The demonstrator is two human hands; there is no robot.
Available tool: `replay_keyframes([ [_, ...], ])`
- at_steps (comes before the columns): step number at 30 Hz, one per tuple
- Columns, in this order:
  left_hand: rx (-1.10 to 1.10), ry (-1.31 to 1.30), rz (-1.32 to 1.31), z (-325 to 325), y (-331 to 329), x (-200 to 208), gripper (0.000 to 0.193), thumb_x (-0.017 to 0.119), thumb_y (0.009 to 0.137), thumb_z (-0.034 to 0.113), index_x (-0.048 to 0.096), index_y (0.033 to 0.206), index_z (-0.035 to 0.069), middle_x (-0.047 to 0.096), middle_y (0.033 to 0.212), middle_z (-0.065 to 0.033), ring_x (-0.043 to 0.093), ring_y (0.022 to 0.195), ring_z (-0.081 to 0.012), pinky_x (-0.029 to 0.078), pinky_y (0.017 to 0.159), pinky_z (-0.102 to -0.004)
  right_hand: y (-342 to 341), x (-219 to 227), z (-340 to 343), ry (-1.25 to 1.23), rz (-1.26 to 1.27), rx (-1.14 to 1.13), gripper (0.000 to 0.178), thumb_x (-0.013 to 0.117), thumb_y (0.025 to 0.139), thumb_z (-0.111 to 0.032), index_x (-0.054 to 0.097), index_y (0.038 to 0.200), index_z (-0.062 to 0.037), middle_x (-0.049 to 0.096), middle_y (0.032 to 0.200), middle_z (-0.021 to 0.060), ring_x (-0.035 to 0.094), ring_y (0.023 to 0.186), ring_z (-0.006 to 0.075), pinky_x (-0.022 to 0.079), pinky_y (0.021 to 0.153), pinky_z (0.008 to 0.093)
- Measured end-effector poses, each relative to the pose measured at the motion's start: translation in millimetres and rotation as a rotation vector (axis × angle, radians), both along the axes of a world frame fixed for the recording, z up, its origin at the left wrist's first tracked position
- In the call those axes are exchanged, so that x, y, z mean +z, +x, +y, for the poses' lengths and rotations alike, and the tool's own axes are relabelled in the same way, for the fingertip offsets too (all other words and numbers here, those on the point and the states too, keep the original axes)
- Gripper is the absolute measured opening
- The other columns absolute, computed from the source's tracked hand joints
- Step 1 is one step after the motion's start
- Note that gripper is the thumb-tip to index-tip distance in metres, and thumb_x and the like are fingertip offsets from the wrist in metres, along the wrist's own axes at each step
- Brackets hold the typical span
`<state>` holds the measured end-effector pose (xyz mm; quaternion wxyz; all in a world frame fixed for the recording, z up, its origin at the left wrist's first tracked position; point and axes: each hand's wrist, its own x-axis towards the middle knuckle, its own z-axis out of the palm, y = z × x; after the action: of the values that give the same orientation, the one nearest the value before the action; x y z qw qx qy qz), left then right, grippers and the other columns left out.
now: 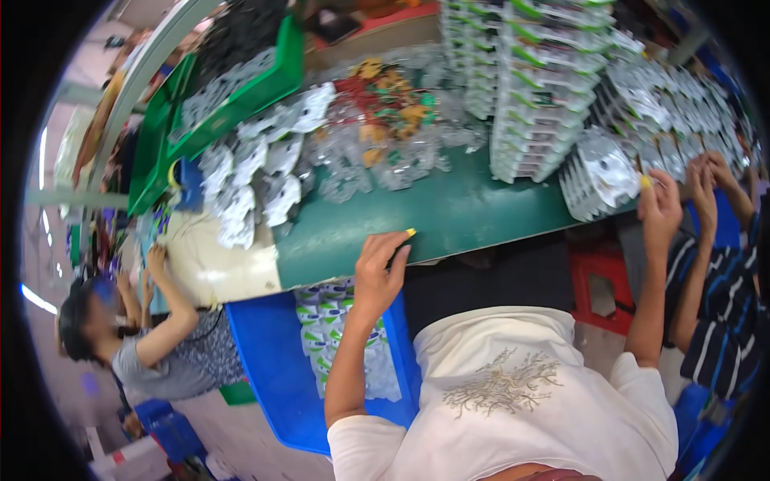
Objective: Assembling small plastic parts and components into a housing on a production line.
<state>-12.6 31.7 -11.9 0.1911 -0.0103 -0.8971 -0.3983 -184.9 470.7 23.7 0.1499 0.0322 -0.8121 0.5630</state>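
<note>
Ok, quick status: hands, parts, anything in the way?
Left hand looks empty, at the green table. Right hand by the short parts stack, contact unclear. Another person's hand close, right side.

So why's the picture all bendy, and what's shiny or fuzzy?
In the head view, the fisheye lens curves the metal rail and leaves the corners black; head view again, glare whitens the silvery stack beside the right hand; also in the head view, red wires look blurry.
</note>
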Motion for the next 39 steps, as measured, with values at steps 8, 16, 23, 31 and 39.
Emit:
replay_keyframes([
  [8,0.120,0.118,-0.030,-31,-2,-4,0.016,0.069,0.087,0.002,0.070,0.102,-0.001,0.069,0.087,-0.0123,0.064,0.074,-0.0234,0.049,0.061,-0.0325,68,53,-174,0.299,0.405,0.501,0.015,0.072,0.083,0.001,0.071,0.097,-0.0027,0.066,0.078,0.0053,0.058,0.062,0.0115,0.046,0.055,0.0250],
  [16,0.367,-0.016,0.334,-45,-20,-27,0.021,0.075,0.080,0.002,0.069,0.100,-0.001,0.070,0.093,-0.0122,0.063,0.084,-0.0301,0.050,0.075,-0.0385,-5,-23,-341,0.433,0.144,0.577,0.016,0.070,0.082,-0.015,0.073,0.093,-0.0036,0.068,0.075,0.0129,0.067,0.066,0.0266,0.051,0.061,0.0373],
  [23,0.450,0.089,0.338,-54,-10,-21,0.021,0.076,0.078,0.000,0.070,0.098,0.001,0.071,0.096,-0.0117,0.063,0.089,-0.0311,0.050,0.079,-0.0390,-39,-21,-363,0.272,0.082,0.604,0.013,0.065,0.086,-0.013,0.071,0.092,-0.0041,0.069,0.071,0.0095,0.070,0.067,0.0151,0.052,0.057,0.0305],
  [31,0.406,0.150,0.375,-40,-17,-28,0.017,0.076,0.078,0.000,0.070,0.095,0.000,0.070,0.089,-0.0130,0.065,0.083,-0.0305,0.051,0.075,-0.0370,-76,56,-386,0.012,0.116,0.597,0.016,0.060,0.092,-0.009,0.067,0.104,0.0003,0.071,0.083,0.0066,0.064,0.062,0.0079,0.051,0.055,0.0231],
  [39,0.341,0.069,0.336,-40,-15,-28,0.016,0.073,0.081,-0.001,0.069,0.096,-0.001,0.070,0.091,-0.0140,0.064,0.083,-0.0320,0.051,0.074,-0.0383,-23,71,-357,-0.201,0.459,0.520,0.020,0.064,0.092,0.000,0.070,0.111,0.0026,0.073,0.105,0.0082,0.068,0.095,0.0119,0.053,0.086,0.0260],
])
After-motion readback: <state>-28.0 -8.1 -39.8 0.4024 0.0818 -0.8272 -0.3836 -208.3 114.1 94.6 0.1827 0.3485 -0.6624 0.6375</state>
